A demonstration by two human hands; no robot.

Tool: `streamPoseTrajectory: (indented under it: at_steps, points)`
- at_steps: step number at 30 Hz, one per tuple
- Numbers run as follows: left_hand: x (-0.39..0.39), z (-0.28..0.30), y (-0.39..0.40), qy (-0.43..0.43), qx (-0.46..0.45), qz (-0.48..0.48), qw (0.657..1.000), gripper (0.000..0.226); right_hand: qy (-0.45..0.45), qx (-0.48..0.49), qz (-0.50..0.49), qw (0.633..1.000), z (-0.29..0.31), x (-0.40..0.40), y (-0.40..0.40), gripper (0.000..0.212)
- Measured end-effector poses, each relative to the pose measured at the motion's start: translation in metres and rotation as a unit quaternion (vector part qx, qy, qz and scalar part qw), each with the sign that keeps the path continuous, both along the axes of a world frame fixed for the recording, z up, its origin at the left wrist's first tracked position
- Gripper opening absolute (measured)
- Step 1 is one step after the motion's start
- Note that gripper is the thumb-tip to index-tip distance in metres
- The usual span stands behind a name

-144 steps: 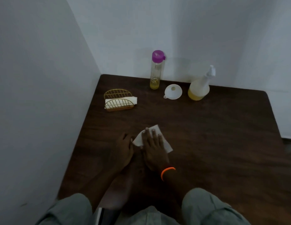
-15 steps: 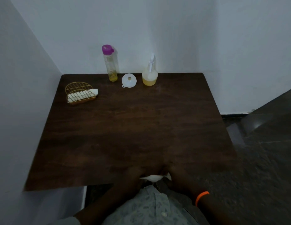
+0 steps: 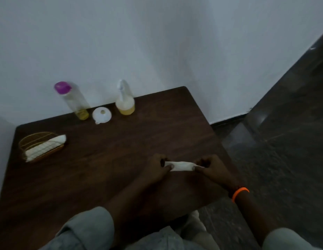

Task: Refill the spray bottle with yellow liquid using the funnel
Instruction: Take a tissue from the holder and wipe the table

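A white spray bottle (image 3: 125,101) with yellow liquid in its bottom stands at the table's far edge. Left of it a white funnel (image 3: 101,114) lies mouth-down on the wood. Further left stands a clear bottle (image 3: 74,101) with a purple cap and a little yellow liquid. Over the near right part of the table, my left hand (image 3: 158,167) and my right hand (image 3: 211,166) each pinch one end of a folded white tissue (image 3: 181,166), stretched between them. Both hands are far from the bottles.
A gold wire holder (image 3: 39,146) with white napkins sits at the table's left side. The dark wooden table (image 3: 103,168) stands in a corner between white walls. Dark floor lies to the right. An orange band circles my right wrist.
The view has swung left and tilted. My hands have come up from the table's near edge and now hold the tissue over the table top.
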State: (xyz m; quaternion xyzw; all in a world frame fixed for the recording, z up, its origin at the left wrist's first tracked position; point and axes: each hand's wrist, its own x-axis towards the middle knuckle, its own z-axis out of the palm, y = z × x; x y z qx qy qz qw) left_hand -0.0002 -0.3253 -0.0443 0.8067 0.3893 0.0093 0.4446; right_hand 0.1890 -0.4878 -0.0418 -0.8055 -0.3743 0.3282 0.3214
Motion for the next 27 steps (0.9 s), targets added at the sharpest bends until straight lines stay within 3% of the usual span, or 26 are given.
streamPoseTrajectory:
  at_steps: [6, 12, 16, 19, 23, 27]
  points:
    - [0.164, -0.008, 0.004, 0.017, 0.028, -0.024, 0.999, 0.038, 0.044, 0.01, -0.105, 0.993, -0.018, 0.137, -0.005, 0.005]
    - [0.319, -0.031, 0.035, 0.054, 0.088, -0.191, 0.976, 0.021, 0.079, 0.023, -0.169, 0.982, -0.061, 0.263, 0.002, 0.005]
    - [0.404, -0.056, 0.062, 0.051, 0.106, -0.236, 0.965, 0.019, 0.11, 0.015, -0.199, 0.974, -0.104, 0.324, 0.019, 0.006]
    - [0.456, -0.101, 0.088, 0.107, 0.11, -0.277, 0.949, 0.022, 0.108, 0.001, -0.22, 0.97, -0.148, 0.358, 0.045, 0.008]
    - [0.504, -0.17, 0.117, 0.199, 0.106, -0.263, 0.938, 0.021, 0.105, -0.03, -0.222, 0.969, -0.225, 0.383, 0.089, 0.009]
    - [0.527, -0.24, 0.124, 0.257, 0.107, -0.177, 0.944, 0.025, 0.139, -0.069, -0.248, 0.956, -0.307, 0.389, 0.125, 0.025]
